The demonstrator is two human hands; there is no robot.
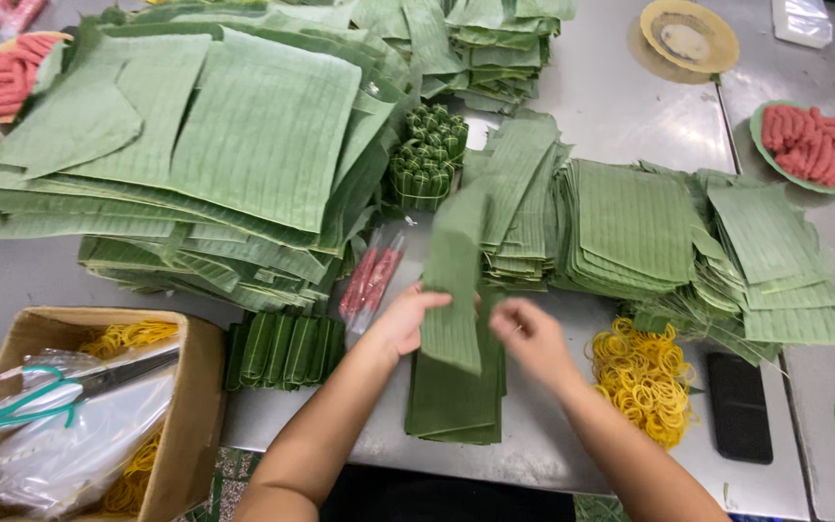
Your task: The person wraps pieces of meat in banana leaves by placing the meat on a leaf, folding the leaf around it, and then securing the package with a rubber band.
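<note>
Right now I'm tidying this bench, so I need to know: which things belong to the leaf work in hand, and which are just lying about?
In hand:
- left hand holding the leaf strip
- right hand beside it
- strip pile underneath
- rubber bands
- wrapped bundles

Lying about:
- black phone
- scissors in the cardboard box
- yellow plate

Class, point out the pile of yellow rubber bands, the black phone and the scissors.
Yellow rubber bands [642,379]: head view, middle of the pile.
Black phone [738,406]: head view, screen centre.
Scissors [21,401]: head view, green handle.
</note>
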